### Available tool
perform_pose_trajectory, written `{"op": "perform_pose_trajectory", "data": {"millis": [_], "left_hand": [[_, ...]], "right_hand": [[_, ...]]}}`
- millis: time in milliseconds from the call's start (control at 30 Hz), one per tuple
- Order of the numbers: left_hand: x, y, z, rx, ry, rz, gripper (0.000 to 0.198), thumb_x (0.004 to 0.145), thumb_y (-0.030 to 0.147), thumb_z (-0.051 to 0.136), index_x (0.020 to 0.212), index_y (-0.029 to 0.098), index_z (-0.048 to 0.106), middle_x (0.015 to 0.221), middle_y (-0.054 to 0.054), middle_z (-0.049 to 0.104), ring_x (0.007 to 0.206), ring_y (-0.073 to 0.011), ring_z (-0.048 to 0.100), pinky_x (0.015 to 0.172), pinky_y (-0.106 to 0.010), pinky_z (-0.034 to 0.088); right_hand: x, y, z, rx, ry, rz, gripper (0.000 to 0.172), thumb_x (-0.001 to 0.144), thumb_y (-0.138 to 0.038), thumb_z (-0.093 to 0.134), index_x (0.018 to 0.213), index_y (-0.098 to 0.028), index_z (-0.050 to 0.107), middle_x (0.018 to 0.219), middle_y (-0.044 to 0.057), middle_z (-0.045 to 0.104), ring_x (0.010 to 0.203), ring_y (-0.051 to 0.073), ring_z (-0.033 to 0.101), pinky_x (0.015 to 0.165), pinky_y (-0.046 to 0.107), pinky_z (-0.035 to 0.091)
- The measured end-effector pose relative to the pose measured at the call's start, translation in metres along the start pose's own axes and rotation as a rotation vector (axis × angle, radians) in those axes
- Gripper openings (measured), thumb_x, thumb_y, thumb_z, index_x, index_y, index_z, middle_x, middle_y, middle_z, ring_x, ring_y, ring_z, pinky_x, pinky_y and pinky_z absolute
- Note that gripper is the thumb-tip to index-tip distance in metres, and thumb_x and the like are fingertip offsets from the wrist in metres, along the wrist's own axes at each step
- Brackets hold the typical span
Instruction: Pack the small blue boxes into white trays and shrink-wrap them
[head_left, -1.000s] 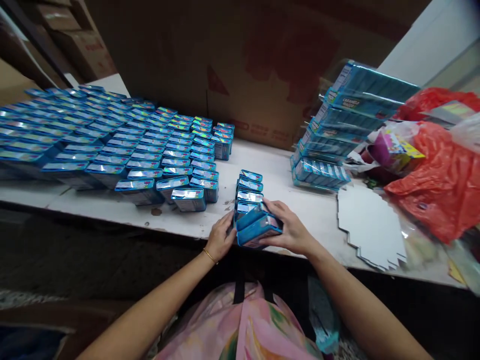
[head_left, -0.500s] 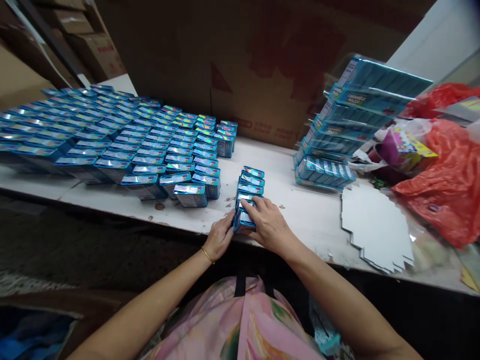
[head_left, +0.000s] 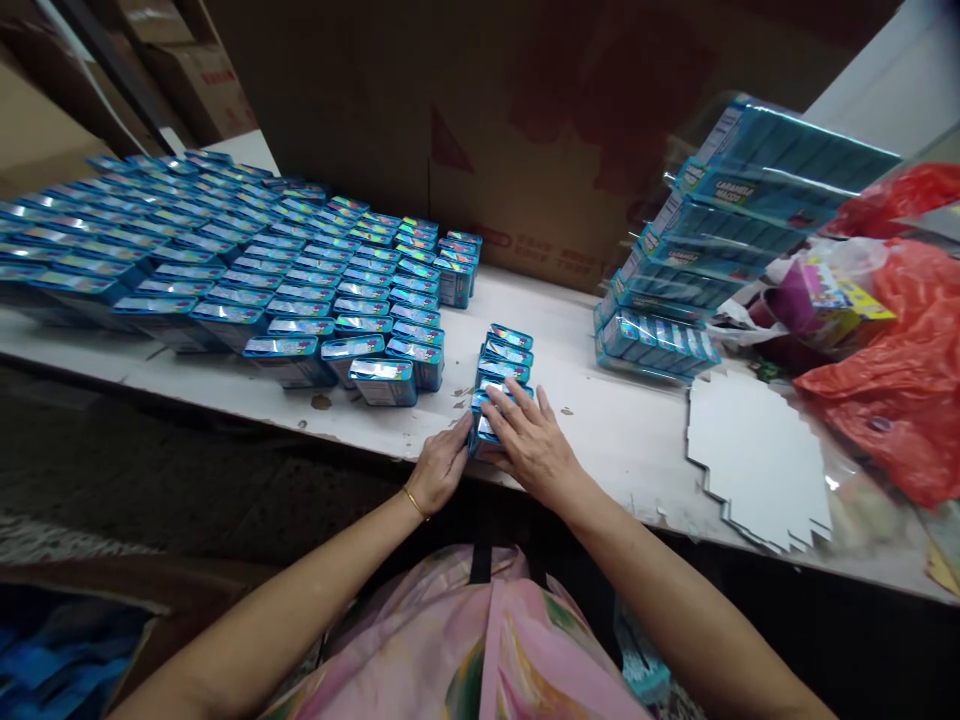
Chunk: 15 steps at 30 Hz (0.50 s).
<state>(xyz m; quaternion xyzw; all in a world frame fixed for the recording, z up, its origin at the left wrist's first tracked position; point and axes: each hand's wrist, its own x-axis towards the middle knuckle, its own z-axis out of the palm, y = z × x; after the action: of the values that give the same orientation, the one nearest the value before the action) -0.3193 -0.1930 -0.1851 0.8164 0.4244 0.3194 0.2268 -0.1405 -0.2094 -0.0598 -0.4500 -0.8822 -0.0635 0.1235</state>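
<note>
In the head view, a short row of small blue boxes (head_left: 507, 357) stands on the white table near its front edge, shiny ends facing up. My left hand (head_left: 441, 466), with a thin gold bangle at the wrist, is closed against the near left corner of this row; some of its fingers are hidden. Over the nearest boxes lies my right hand (head_left: 534, 440), fingers stretched out and spread across their tops and right side. Part of the row is covered by that hand.
Many similar blue boxes (head_left: 300, 295) crowd the table's left side. At the right rises a stack of clear-wrapped multipacks (head_left: 750, 215), with a pile of white jagged-edged sheets (head_left: 754, 460) in front. Red plastic bags (head_left: 892, 370) lie beyond. A large cardboard box (head_left: 540, 120) stands behind.
My right hand's fingers have straightened and spread over the box tops, where they were more bent before. My left hand stays at the row's near corner. The view has shifted slightly.
</note>
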Motion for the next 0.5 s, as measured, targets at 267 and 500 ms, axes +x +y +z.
{"op": "perform_pose_trajectory", "data": {"millis": [267,500], "left_hand": [[0.003,0.010,-0.009,-0.036,-0.022,-0.074,0.026,0.085,0.020,0.031,0.096,0.014,0.054,0.079,-0.007,0.058,0.077,-0.0193,0.055,0.073,-0.034,0.043],[0.004,0.005,-0.007,-0.261,0.094,-0.094,0.050,0.080,0.023,0.044,0.129,0.014,0.033,0.122,-0.012,0.050,0.112,-0.0219,0.046,0.095,-0.038,0.037]], "right_hand": [[-0.028,0.012,-0.019,0.201,0.158,0.059,0.054,0.082,-0.027,0.050,0.132,-0.020,0.032,0.116,0.011,0.053,0.104,0.023,0.049,0.083,0.037,0.043],[-0.038,-0.009,0.011,0.120,0.300,0.014,0.056,0.083,-0.023,0.048,0.135,-0.017,0.027,0.111,0.013,0.055,0.103,0.023,0.051,0.085,0.039,0.041]]}}
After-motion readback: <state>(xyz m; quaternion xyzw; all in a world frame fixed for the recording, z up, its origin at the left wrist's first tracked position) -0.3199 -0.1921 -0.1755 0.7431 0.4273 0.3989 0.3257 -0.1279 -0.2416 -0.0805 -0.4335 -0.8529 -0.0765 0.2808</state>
